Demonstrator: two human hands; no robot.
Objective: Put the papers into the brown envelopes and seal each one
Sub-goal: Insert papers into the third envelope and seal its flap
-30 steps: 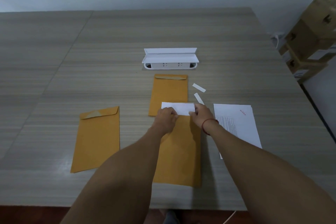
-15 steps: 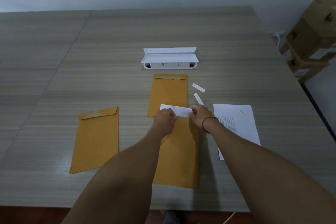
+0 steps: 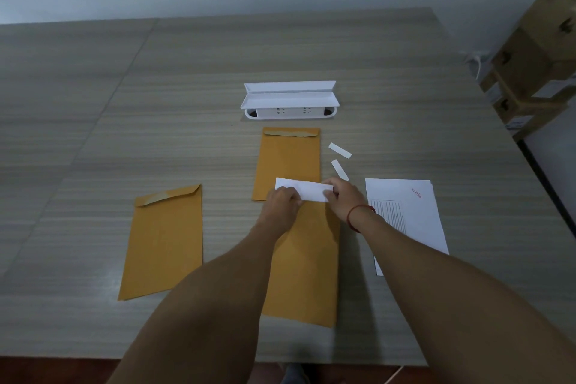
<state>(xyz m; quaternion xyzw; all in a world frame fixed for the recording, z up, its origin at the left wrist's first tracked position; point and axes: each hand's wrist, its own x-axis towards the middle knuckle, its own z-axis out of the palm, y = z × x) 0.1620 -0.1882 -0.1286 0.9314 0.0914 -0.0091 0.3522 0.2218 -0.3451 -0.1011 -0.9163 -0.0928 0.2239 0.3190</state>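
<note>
A brown envelope point(image 3: 307, 262) lies in front of me, its top under my hands. A white paper point(image 3: 307, 191) sticks out of its mouth. My left hand point(image 3: 282, 201) pinches the paper's left end at the mouth. My right hand point(image 3: 343, 196), with a red string on the wrist, pinches the right end. A second brown envelope point(image 3: 288, 162) lies just beyond, flap folded down. A third brown envelope point(image 3: 165, 240) lies to the left with its flap down. More white papers point(image 3: 408, 215) are stacked at the right.
Two small white strips point(image 3: 339, 150) lie right of the far envelope. A white socket box point(image 3: 290, 103) with a raised lid stands behind it. Cardboard boxes point(image 3: 539, 53) are stacked off the table's right edge. The table's front edge point(image 3: 218, 358) runs below my forearms.
The visible strip of white paper is narrower than a second ago and has tilted slightly. Both hands stay at the envelope's mouth.
</note>
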